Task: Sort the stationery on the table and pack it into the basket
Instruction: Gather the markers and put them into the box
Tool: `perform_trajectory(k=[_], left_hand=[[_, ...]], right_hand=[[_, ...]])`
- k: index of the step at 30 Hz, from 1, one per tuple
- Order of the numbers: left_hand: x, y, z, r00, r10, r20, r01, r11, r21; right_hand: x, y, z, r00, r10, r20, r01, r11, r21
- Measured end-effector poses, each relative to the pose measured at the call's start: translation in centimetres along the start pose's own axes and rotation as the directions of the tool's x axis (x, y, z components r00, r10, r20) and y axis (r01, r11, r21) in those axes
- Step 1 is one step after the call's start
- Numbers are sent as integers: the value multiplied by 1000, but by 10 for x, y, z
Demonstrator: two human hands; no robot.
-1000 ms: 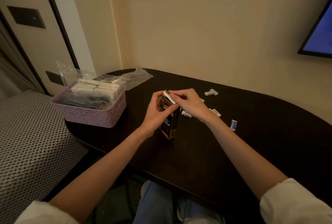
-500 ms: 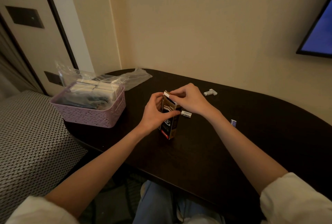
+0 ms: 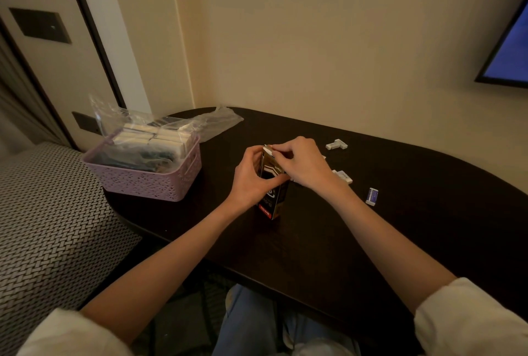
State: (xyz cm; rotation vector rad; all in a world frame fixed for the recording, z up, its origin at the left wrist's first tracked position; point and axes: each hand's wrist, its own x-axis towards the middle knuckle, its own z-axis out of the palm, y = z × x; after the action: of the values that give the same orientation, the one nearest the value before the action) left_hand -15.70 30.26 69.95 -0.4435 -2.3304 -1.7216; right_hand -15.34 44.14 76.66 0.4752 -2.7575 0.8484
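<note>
Carton: a small dark printed carton (image 3: 271, 201) stands upright on the table at the centre of the frame, its top flap open and showing a white inner face; a red patch marks its lower front.
Left hand: the left hand (image 3: 249, 181) wraps the carton's left side, fingers behind and thumb curled across the front.
Right hand: the right hand (image 3: 303, 164) is over the carton's open top, fingertips pinching a small white piece at the mouth; whether that piece is the flap or something going in cannot be told.
White erasers: two white erasers (image 3: 337, 145) lie crossed in a T, upper right of the hands, near the wall; another white eraser (image 3: 344, 177) lies just right of the right wrist, partly hidden by it.
Blue-sleeved eraser: a white eraser in a blue sleeve (image 3: 372, 196) lies alone farther right, apart from the others.
Basket: a lilac plastic lattice basket (image 3: 148, 181) sits at the table's left end, well apart from the carton, holding flat white boxes under a clear plastic bag (image 3: 137, 127), with darker items below that are too dim to name.
Loose plastic: a crumpled clear wrapper (image 3: 220, 121) lies on the table behind the basket.
Table: a dark oval wooden table (image 3: 371, 255) against a cream wall.
Surroundings: a woven-pattern cushion (image 3: 43, 227) at left; the corner of a lit blue screen (image 3: 511, 55) at the right edge; white sleeves and blue jeans along the bottom.
</note>
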Motion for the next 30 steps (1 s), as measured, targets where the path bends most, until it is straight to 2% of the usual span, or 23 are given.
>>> perform_trajectory(k=[3,6,9,11,13,16,20,26,30], left_hand=[[-1,0,1,1000,8,-8,-8,1000,12],[-2,0,0,1000,20,-7,-20,999,25],[-4,1,-3,998,54,19,-55,998,23],[-5,2,-4,995,94,35,-95,995,34],[-6,2,-5,991,129,46,-131,990,51],[-5,2,-7,987,145,62,-149,986,72],[-3,-3,-13,986,125,106,-133,989,68],[-4,-7,-15,988,93,119,-102,992,70],[-8,-6,-13,992,65,107,-69,997,35]], right_hand=[[-2,0,4,999,-51,4,51,993,-108],[-4,1,3,997,-68,41,71,995,-72],[-5,4,-5,989,59,137,-83,982,171],[-7,8,-8,973,107,206,-180,907,380],[-9,14,-10,963,96,253,-220,822,525],[-11,24,-9,962,50,268,-215,745,632],[-12,30,-5,967,34,254,-196,737,647],[-8,23,-7,981,-29,192,-80,840,536],[-6,17,-9,983,-34,183,-66,855,514]])
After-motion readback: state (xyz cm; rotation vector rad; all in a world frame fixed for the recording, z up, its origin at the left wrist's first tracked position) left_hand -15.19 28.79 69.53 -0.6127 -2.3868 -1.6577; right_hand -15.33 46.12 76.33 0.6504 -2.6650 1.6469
